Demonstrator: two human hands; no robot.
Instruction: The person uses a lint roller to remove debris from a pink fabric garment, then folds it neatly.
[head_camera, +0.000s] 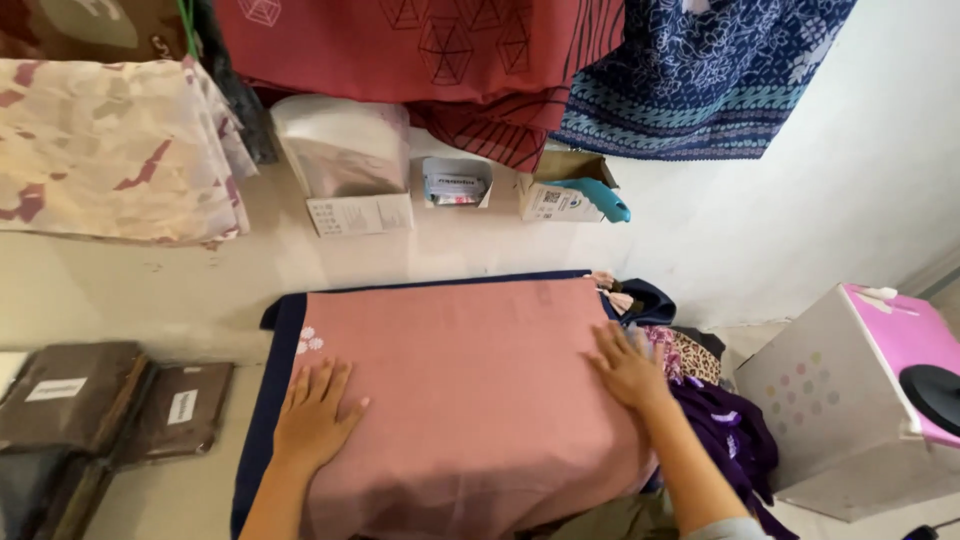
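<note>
**A:** Your left hand lies flat, fingers spread, on the lower left of the pink cloth, and your right hand presses flat at its right edge, fingers close together. Neither pinches anything. The cloth sits in the centre of the frame, squared over a dark navy layer that shows along the left and top.

**B:** What could go wrong for me here?

**A:** I'd judge the right side the weak spot. Your palm is just at the edge, and beside it a heap of purple and patterned fabric touches the fold. If you push outward, the thin cloth could slide off the navy layer or drag into that heap. Uneven pressure between your two hands could also ripple the smooth face.

**B:** And the materials?

**A:** The pink cloth looks soft, matte and lightly woven, with a small white floral print near its upper left corner. The heap looks looser and crumpled. At right stands a stiff white and pink box; at lower left, flat brown wrapped packets.
</note>
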